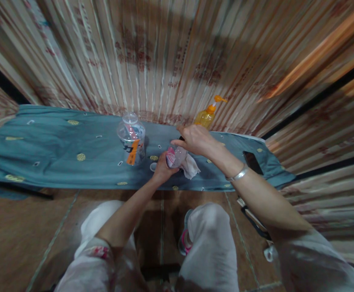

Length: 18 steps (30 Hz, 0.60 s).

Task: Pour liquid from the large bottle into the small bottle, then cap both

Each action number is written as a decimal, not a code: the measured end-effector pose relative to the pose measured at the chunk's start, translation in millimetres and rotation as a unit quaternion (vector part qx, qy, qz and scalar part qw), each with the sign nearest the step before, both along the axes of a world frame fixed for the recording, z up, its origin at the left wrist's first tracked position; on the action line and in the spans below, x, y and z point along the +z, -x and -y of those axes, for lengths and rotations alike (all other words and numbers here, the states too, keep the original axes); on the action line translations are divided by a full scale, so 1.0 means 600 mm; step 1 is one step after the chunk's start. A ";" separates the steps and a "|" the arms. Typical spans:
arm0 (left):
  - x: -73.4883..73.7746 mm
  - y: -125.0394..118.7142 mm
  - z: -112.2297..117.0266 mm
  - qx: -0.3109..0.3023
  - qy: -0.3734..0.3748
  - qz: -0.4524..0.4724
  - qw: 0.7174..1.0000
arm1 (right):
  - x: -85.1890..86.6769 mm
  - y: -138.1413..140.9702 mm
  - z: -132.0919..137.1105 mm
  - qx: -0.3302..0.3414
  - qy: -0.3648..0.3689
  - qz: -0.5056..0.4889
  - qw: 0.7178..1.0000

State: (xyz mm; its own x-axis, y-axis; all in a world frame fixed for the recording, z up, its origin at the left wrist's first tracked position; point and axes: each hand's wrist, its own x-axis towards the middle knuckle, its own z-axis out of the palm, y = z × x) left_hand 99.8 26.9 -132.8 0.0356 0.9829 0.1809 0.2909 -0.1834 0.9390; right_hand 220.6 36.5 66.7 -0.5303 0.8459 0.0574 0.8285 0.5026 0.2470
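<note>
My left hand [164, 169] is wrapped round a small clear plastic bottle [180, 155] with a pink and white label, which lies tilted over the table. Just above it, my right hand [196, 140] has its fingers curled together; a bit of something dark shows at the fingertips, too small to name. A crumpled white tissue [191, 167] lies right beside the small bottle. To the left of my left hand is a small round white cap [153, 166]. Farther left stands a large clear plastic bottle [131, 136], uncapped, with an orange and white label.
A yellow pump bottle [206, 116] with an orange head stands behind my right hand. A dark phone [253, 162] lies at the right end of the narrow table with its teal cloth [55, 150]. Patterned curtains [152, 52] hang close behind; my knees are below the front edge.
</note>
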 end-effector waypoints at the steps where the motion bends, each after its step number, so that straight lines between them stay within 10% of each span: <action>1: 0.001 0.000 0.000 -0.002 0.000 -0.002 1.000 | 0.001 -0.001 0.000 0.008 0.006 -0.008 1.000; 18: 0.007 0.000 0.002 -0.002 -0.004 -0.006 1.000 | 0.007 -0.004 -0.003 0.003 0.049 -0.020 0.999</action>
State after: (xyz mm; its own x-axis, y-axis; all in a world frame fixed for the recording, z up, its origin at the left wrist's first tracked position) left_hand 99.6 25.4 -128.8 0.0418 0.9813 0.1881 0.3014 -0.1919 0.9340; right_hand 223.2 38.3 71.0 -0.5343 0.8453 -0.0041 0.8336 0.5278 0.1627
